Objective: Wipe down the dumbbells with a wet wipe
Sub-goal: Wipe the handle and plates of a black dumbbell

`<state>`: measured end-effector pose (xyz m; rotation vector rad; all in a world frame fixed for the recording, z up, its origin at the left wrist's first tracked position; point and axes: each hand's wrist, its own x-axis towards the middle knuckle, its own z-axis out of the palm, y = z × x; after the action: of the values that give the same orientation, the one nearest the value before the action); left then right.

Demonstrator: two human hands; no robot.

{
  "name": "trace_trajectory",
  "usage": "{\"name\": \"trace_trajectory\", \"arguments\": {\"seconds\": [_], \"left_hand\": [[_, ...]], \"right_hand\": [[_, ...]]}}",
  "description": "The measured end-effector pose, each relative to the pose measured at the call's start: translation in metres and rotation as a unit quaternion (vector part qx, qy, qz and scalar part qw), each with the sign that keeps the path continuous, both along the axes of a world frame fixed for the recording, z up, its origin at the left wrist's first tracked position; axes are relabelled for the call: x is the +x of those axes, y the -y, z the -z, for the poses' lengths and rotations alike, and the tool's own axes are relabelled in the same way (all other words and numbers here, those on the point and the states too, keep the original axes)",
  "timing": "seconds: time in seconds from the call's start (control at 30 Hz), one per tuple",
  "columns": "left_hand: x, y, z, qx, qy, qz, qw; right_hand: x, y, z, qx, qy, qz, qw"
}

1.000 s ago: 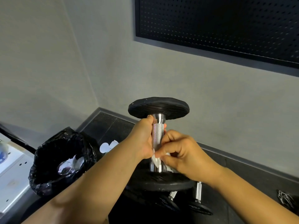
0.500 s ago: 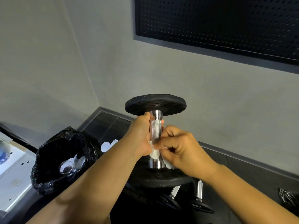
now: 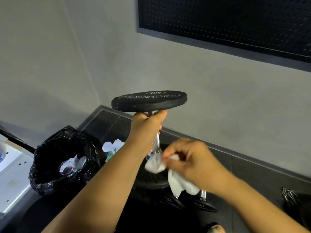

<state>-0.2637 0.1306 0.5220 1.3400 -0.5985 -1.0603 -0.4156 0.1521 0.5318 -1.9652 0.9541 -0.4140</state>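
Gripping the upright dumbbell high, the left hand steadied it. The right hand pinched the wipe at the handle's base; the lower plate likely came next.

Black dumbbell plate is bearing pale lettering; silver handle is showing knurling; white wipe, black bin bag, grey wall, black dotted panel.

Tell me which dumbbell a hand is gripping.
The big dumbbell held on end: the left hand grips its chrome handle under the top plate. The two smaller dumbbells, low in view by the wet wipe, lie untouched.
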Motion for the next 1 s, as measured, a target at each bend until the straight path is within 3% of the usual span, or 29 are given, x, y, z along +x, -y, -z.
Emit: {"name": "trace_trajectory", "arguments": {"seconds": [0.07,0.13,0.23,0.33,0.47,0.63,0.7,0.77,0.83,0.9,1.0], "left_hand": [[-0.002,-0.001,-0.003,-0.022,-0.009,-0.006,1.0],[-0.002,0.0,-0.003,-0.037,-0.011,-0.01,0.999],[-0.001,0.001,-0.005,-0.051,0.003,0.014,0.999],[0.002,0.001,-0.005,-0.003,0.003,0.013,1.0],[0.009,0.002,-0.008,-0.016,-0.011,0.093,0.995],[0.009,-0.001,-0.009,0.008,-0.028,0.117,0.993],[0.007,-0.004,-0.01,0.004,-0.037,0.111,0.993],[0.009,-0.003,-0.011,0.011,-0.058,0.12,0.991],[0.012,-0.001,-0.013,0.026,-0.104,0.151,0.983],[0.015,0.0,-0.009,-0.001,-0.095,0.125,0.988],[0.014,-0.001,-0.004,-0.037,-0.022,0.0,0.999]], "right_hand": [[0.004,-0.009,0.011,-0.126,-0.094,-0.079,0.984],[0.005,-0.002,0.014,-0.221,-0.144,-0.09,0.961],[0.009,0.016,0.015,-0.191,-0.166,-0.073,0.965],[0.013,0.027,0.021,-0.126,-0.158,-0.074,0.977],[0.011,0.044,0.026,-0.143,-0.172,-0.043,0.974],[0.027,0.071,0.039,-0.151,-0.26,-0.024,0.953],[0.033,0.08,0.047,-0.1,-0.289,0.006,0.952],[0.033,0.083,0.049,0.052,-0.229,0.048,0.971],[0.029,0.079,0.048,0.204,-0.152,0.083,0.964],[0.024,0.073,0.045,0.245,-0.119,0.097,0.957],[0.024,0.073,0.054,0.255,-0.033,0.203,0.945]]}}
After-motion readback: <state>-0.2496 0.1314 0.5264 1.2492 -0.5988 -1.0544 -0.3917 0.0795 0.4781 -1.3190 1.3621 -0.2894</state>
